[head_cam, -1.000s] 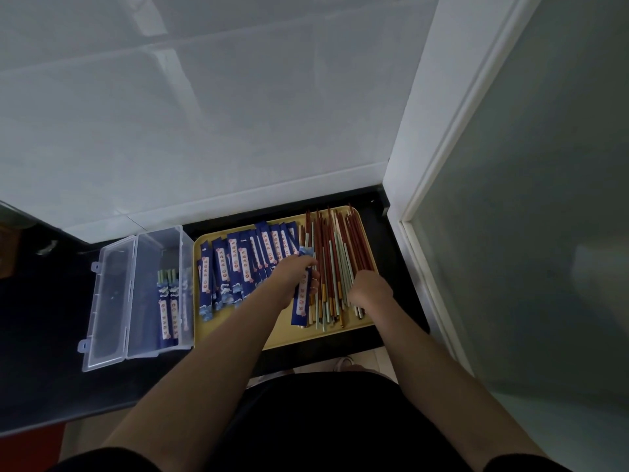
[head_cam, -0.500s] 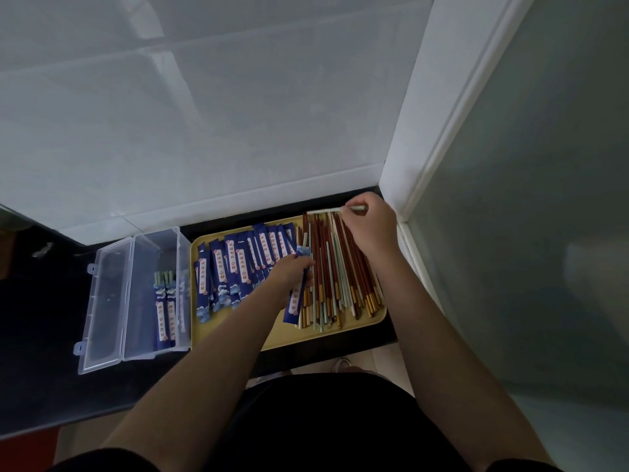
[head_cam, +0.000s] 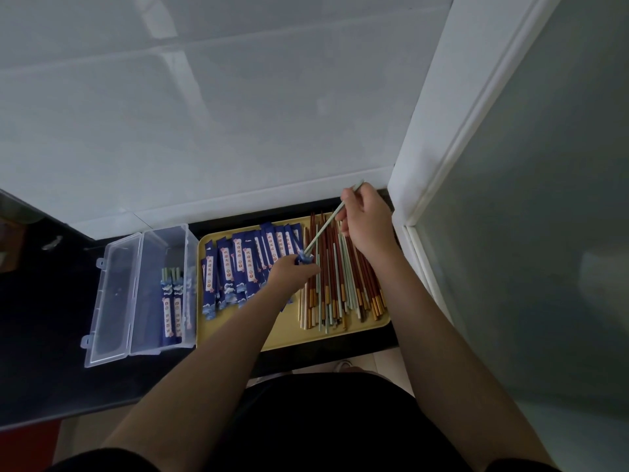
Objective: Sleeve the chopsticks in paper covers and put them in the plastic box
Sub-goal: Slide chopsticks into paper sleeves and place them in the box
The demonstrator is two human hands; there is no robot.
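A yellow tray (head_cam: 340,335) holds a fan of blue paper covers (head_cam: 238,264) on its left and a pile of red, brown and pale green chopsticks (head_cam: 340,287) on its right. My right hand (head_cam: 367,223) grips pale green chopsticks (head_cam: 323,229) near their far end, slanted down to the left. Their tips meet the mouth of a blue paper cover (head_cam: 303,258) that my left hand (head_cam: 292,272) pinches. A clear plastic box (head_cam: 149,291) stands open left of the tray, with two sleeved pairs (head_cam: 172,301) lying inside.
The tray and box sit on a black counter (head_cam: 44,335). A white tiled wall (head_cam: 204,131) rises behind it, and a white frame with a frosted pane (head_cam: 510,233) closes off the right side. The box's lid (head_cam: 112,298) lies folded out to the left.
My right hand left the pile's near end, picked up pale green chopsticks at the far end and swung them so the tips point into the cover. My left hand lifted that cover.
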